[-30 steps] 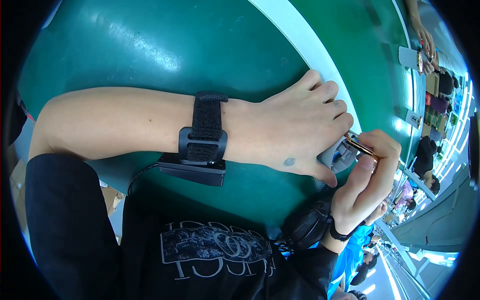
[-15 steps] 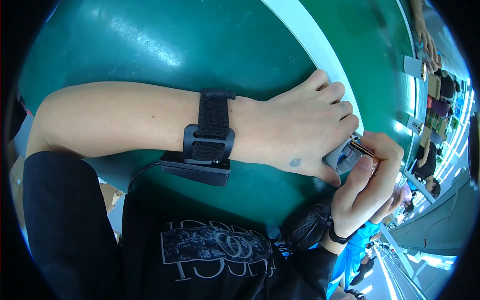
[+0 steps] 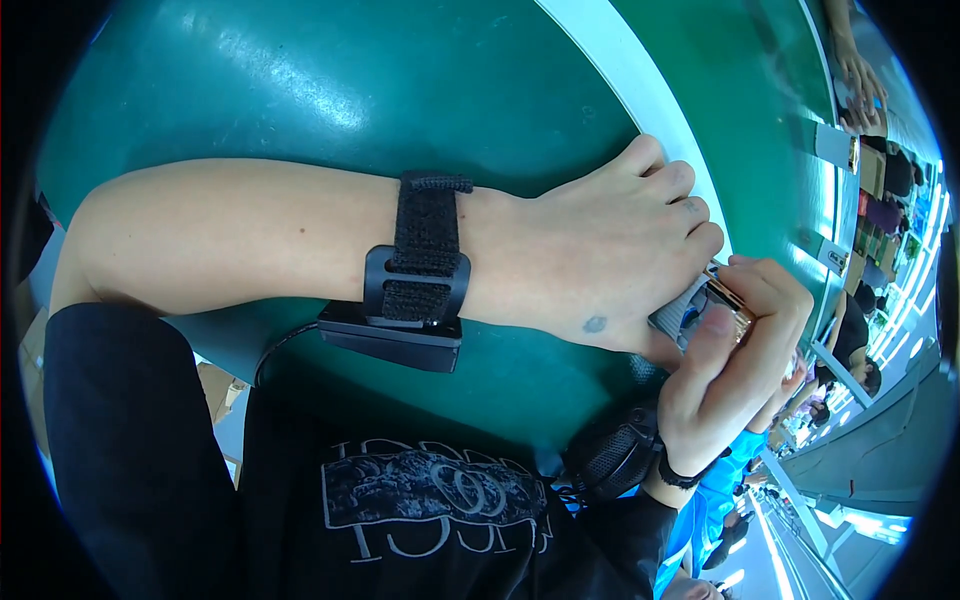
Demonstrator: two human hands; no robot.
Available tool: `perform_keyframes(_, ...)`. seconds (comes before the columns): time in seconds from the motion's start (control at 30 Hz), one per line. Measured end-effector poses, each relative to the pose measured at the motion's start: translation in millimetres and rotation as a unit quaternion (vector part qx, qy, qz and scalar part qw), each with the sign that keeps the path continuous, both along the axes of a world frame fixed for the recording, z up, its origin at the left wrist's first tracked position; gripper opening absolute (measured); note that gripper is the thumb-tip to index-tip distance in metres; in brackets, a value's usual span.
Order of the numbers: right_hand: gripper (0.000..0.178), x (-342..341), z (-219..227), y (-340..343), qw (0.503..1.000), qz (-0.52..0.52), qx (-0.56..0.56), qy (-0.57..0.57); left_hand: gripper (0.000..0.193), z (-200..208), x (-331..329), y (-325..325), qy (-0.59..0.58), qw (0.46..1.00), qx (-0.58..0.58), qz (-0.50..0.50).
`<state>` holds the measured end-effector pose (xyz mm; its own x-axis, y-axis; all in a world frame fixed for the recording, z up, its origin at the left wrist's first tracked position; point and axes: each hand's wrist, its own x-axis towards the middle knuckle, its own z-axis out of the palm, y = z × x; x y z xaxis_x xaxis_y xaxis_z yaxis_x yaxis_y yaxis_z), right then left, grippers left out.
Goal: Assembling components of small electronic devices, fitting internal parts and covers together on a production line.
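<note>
A small grey case (image 3: 678, 314) with a shiny gold-coloured metal edge (image 3: 731, 296) is held between my two hands, right of centre. My left hand (image 3: 615, 245) has its fingers curled, with the case at its thumb side; its thumb is mostly hidden. From the right, my right hand (image 3: 740, 365) grips the gold edge, thumb on the near face and fingers bent around the far side. A black strap (image 3: 427, 230) with a black box (image 3: 390, 335) circles my left wrist. What lies inside the case is too small to make out.
Under my arms is a green tabletop (image 3: 300, 90), bordered by a white strip (image 3: 600, 50). Beyond it runs a green surface (image 3: 740, 130) with similar small grey cases (image 3: 833, 146) along its far side. Another person's hand (image 3: 862, 80) is there. A black mesh item (image 3: 615, 445) sits near my body.
My right thumb and fingers have shifted slightly over the case, and the right thumb covers more of it. The left hand has barely moved.
</note>
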<state>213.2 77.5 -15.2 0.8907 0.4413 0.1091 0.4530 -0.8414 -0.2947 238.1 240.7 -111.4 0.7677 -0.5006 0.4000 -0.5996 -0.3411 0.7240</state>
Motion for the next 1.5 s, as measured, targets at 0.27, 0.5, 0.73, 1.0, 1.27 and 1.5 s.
perform_keyframes(0.27, 0.025, 4.2, -11.1, 0.0, 0.998, 0.033, -0.028, 0.042, 0.03, -3.9, 10.1, 4.9, -0.012, 0.999, 0.023, -0.031)
perform_keyframes(0.5, 0.03, 6.9, -13.1, -2.4, 0.999, 0.028, -0.029, 0.034, 0.02, -3.4, 39.6, 18.0, 0.056, 0.983, -0.033, -0.172)
perform_keyframes(0.73, 0.025, 32.6, -23.6, 8.9, 1.0, 0.024, -0.008, 0.007, 0.018, 15.7, 71.7, 27.2, 0.245, 0.958, -0.013, -0.148)
perform_keyframes(1.0, 0.007, 62.2, -51.4, 1.5, 0.997, -0.044, 0.057, -0.002, 0.032, -25.1, 122.8, 91.4, -0.094, 0.959, -0.139, 0.226)
perform_keyframes(1.27, 0.024, 86.2, -45.8, -47.6, 0.964, -0.195, -0.05, -0.172, 0.069, -31.5, 166.1, 194.0, -0.276, 0.835, 0.041, 0.474)
perform_keyframes(1.5, 0.047, 94.6, -66.1, -61.2, 0.948, -0.218, -0.144, -0.18, 0.089, -42.4, 187.8, 164.6, 0.081, 0.958, -0.077, 0.264)
